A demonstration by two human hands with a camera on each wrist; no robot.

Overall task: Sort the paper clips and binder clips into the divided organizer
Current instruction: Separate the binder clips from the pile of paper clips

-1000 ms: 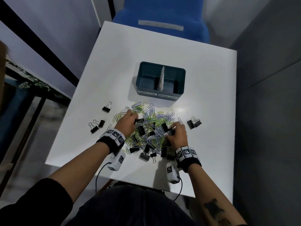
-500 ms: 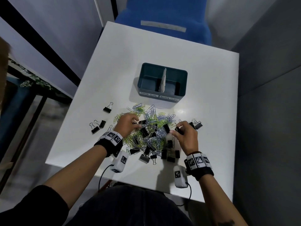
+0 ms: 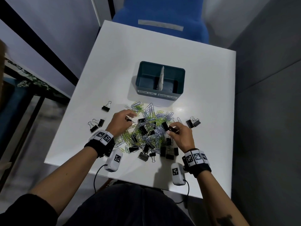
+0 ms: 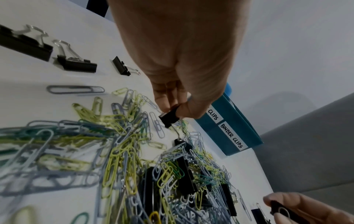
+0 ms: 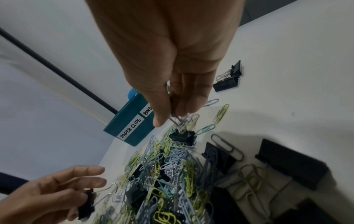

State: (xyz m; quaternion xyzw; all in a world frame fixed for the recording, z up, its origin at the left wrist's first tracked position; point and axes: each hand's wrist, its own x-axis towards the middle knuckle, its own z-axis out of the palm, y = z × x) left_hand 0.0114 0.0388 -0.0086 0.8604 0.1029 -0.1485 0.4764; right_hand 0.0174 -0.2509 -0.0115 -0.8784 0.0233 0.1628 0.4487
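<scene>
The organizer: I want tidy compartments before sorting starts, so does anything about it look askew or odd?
Yes: the white divider in the organizer leans and looks bent rather than straight. Both compartments look empty.

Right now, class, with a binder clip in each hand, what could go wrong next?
1. The right hand holds its binder clip only by the wire handles, so it may swing or slip out.
2. Paper clips are tangled around the black clips and could ride along into the organizer, ending up in the binder side.

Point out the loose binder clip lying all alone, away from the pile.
The binder clip at the table's left, farthest left-forward of the pile: no other clip beside it, unlike the pairs and.
</scene>
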